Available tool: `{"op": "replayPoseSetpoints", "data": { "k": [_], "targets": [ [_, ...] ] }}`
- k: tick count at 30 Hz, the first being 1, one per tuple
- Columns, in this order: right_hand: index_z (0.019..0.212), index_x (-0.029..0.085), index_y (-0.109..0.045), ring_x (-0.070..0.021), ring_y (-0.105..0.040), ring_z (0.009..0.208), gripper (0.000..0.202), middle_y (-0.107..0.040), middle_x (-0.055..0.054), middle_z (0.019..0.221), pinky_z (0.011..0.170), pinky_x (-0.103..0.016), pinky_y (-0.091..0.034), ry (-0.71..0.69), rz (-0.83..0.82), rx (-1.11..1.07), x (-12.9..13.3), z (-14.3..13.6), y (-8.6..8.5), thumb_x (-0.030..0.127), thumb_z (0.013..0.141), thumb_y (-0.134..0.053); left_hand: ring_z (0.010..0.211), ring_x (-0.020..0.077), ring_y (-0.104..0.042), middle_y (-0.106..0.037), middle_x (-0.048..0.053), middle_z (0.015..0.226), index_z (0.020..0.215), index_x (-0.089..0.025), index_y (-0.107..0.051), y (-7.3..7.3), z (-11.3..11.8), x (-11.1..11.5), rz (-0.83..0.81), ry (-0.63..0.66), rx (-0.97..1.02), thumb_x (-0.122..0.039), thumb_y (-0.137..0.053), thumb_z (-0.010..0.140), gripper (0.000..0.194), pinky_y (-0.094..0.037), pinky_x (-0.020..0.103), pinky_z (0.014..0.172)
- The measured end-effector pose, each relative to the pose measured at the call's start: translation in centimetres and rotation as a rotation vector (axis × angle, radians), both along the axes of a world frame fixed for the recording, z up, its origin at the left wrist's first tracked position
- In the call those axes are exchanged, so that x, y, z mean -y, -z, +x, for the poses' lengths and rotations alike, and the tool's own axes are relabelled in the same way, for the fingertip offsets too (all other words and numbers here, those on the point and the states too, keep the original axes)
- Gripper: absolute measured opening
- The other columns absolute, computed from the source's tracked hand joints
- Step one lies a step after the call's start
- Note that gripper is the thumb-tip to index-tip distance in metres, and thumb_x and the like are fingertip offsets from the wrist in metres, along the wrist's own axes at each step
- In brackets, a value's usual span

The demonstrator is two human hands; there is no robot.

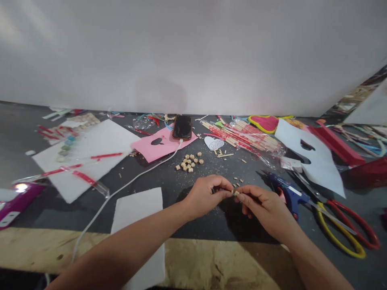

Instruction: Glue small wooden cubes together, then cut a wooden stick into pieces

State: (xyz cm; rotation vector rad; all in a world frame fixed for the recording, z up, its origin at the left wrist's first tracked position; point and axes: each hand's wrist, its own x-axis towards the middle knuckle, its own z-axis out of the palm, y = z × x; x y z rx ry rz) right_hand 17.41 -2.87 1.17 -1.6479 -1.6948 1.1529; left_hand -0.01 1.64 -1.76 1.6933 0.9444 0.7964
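Observation:
My left hand [203, 196] pinches a tiny pale wooden stick piece between thumb and fingertips. Touching it from the other side, the fingertips of my right hand [266, 205] close on a small wooden cluster [237, 193], partly hidden by the fingers. Several short cut stick pieces [238, 180] lie on the dark tabletop just beyond my fingertips. A heap of small flower-shaped wooden clusters [190, 163] sits beyond my left hand. To the right of my right hand rests a blue glue gun [286, 189], its nozzle pointing away to the left.
Scissors [343, 227] with red and yellow handles lie at right, near white cut paper [320, 161]. Bundled sticks [248, 135] lie at the back. A phone [182, 127] on pink paper [148, 148] trails a white cable [133, 178]. White sheets [139, 205] lie left.

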Motion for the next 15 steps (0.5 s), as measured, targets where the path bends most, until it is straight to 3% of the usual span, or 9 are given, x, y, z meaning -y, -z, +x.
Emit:
{"op": "replayPoseSetpoints", "data": {
  "k": [15],
  "targets": [
    [0.086, 0.021, -0.062, -0.0113, -0.056, 0.052, 0.022, -0.06, 0.002, 0.058, 0.05, -0.021, -0.041, -0.034, 0.057, 0.141, 0.38, 0.0, -0.12, 0.036, 0.084, -0.046, 0.066, 0.0112, -0.054, -0.063, 0.0, 0.072, 0.081, -0.021, -0.068, 0.02, -0.05, 0.17, 0.136, 0.021, -0.083, -0.021, -0.06, 0.076, 0.009, -0.041, 0.021, 0.064]
  ]
}}
